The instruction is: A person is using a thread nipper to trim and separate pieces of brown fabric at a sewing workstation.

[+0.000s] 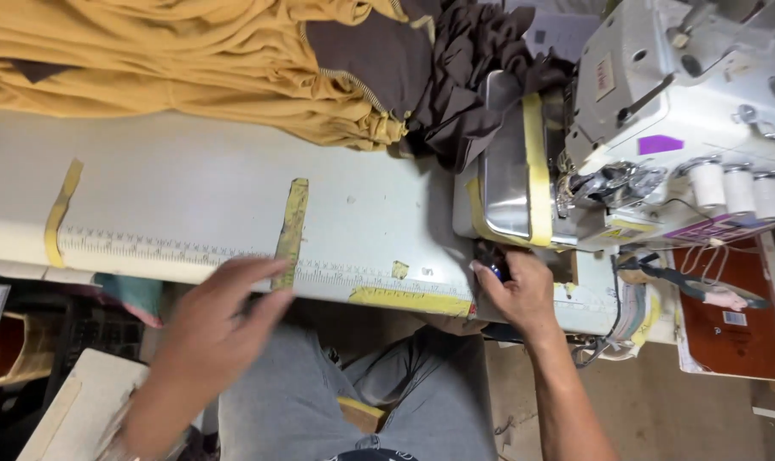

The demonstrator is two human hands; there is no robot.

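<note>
A small dark thing (492,260) sits pinched in the right hand (520,290) at the table's (191,196) front edge. The left hand (212,329) is open and flat there.

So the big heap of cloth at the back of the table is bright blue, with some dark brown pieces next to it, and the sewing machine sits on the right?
Not quite: the heap of cloth is mustard yellow, not bright blue, as the head view shows. The rest holds: dark brown pieces lie next to it, and the sewing machine sits on the right of the table.
</note>
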